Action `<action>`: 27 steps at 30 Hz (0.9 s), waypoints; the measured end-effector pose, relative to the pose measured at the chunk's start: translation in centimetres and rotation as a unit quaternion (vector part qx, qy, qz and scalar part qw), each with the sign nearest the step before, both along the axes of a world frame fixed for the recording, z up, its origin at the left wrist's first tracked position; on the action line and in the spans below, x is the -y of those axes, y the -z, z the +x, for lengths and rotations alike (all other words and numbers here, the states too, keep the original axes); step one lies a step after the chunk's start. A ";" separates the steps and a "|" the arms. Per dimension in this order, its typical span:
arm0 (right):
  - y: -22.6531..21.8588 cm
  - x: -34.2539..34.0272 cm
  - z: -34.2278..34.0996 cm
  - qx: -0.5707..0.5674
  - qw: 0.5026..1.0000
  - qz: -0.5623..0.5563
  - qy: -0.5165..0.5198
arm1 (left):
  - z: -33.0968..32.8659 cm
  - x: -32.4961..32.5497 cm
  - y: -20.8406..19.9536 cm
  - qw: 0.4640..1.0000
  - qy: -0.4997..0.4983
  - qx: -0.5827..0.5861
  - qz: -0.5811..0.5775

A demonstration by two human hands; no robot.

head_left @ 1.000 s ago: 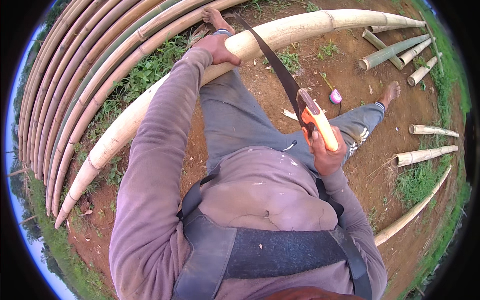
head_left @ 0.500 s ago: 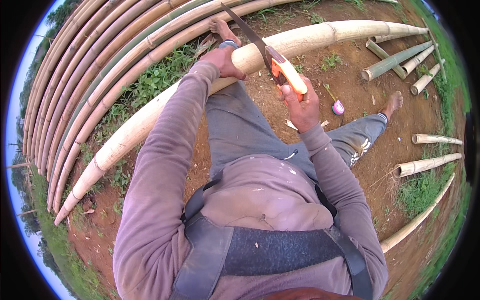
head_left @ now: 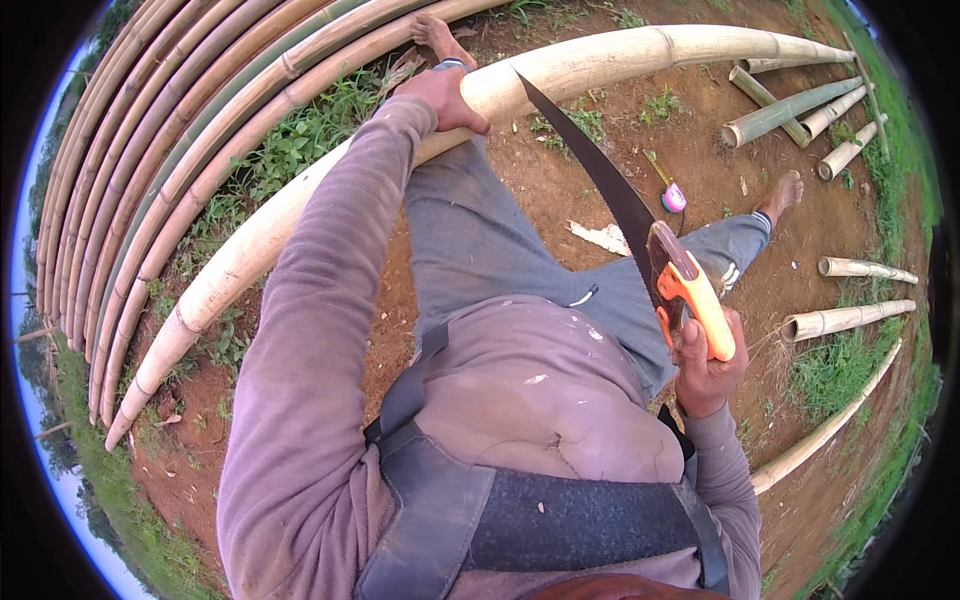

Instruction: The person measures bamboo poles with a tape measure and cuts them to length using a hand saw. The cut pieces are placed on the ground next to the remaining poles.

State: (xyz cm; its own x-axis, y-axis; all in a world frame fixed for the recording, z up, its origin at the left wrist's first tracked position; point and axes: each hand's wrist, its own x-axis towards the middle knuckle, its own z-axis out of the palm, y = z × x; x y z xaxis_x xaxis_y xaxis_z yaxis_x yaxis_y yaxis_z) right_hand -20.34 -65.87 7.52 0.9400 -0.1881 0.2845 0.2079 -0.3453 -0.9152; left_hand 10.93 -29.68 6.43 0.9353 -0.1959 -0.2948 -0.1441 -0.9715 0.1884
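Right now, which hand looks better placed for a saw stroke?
Likely the right hand: it grips the saw, which is angled toward the bamboo pole. The left hand is occupied, clasping that pole.

No legible text, labels, numbers or signs.

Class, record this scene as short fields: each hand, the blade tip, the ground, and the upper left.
Left hand: wrapped over a pale bamboo pole
Right hand: closed around the orange handle of a handsaw
Blade tip: overlaps the pole in view; contact unclear
Ground: pink tape measure, yellow tape partly out
Upper left: long bamboo poles in a row
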 end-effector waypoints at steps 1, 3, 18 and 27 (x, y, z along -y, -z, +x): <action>0.2 -0.1 1.1 0.029 0.999 -0.039 0.017 | 0.6 -0.1 0.3 1.000 -0.008 0.004 0.001; -1.0 1.9 4.5 -0.089 0.991 0.092 0.033 | 1.8 -0.8 0.4 1.000 -0.020 0.010 0.004; 8.1 -9.3 14.5 0.115 0.991 0.058 -0.030 | 1.3 -0.8 1.3 1.000 0.009 -0.018 -0.018; 10.0 -3.1 4.0 0.038 0.995 0.071 -0.051 | 1.8 -2.6 1.6 0.998 0.005 -0.025 -0.059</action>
